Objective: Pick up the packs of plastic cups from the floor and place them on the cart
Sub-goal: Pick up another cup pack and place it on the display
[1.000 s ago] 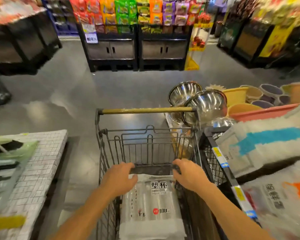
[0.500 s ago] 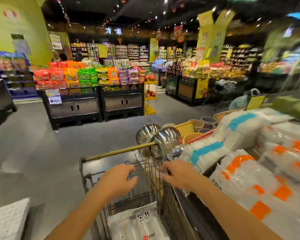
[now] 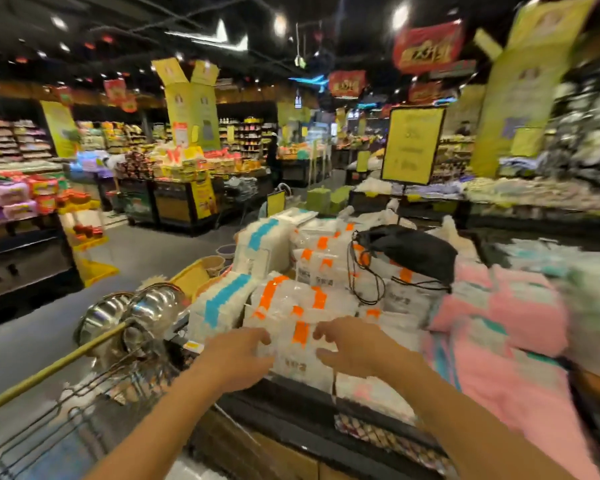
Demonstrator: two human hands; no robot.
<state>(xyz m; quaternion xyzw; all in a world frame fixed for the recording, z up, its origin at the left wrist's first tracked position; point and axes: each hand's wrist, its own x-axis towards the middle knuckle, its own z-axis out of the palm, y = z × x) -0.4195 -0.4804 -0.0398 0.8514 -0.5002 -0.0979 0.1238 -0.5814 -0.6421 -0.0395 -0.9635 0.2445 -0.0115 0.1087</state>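
We see two bare hands stretched over a heap of clear plastic cup packs with orange labels (image 3: 326, 271), stacked on a dark-rimmed display table (image 3: 291, 408). Several packs are in the heap, but motion blur keeps us from counting them exactly. The nearest orange-labelled pack (image 3: 291, 362) lies at the table's front edge, between the two hands. The left hand (image 3: 238, 358) is spread wide, its fingertips (image 3: 265, 339) at that pack's left side. The right hand (image 3: 357, 344) has loosely bent fingers and its thumb apart, hovering over the pack's right side. Neither hand has closed round anything, and we cannot tell whether either is actually touching the wrapper. To the left of the heap we count two white packs with blue stripes (image 3: 222, 306), one behind the other. One black drawstring bag (image 3: 413, 251) lies on top of the heap, and pink soft bundles (image 3: 492, 306) lie to its right. At lower left stands one wire shopping cart with a brass-coloured handle (image 3: 52, 369). Two shiny steel bowls (image 3: 153, 306) sit just beyond the handle.
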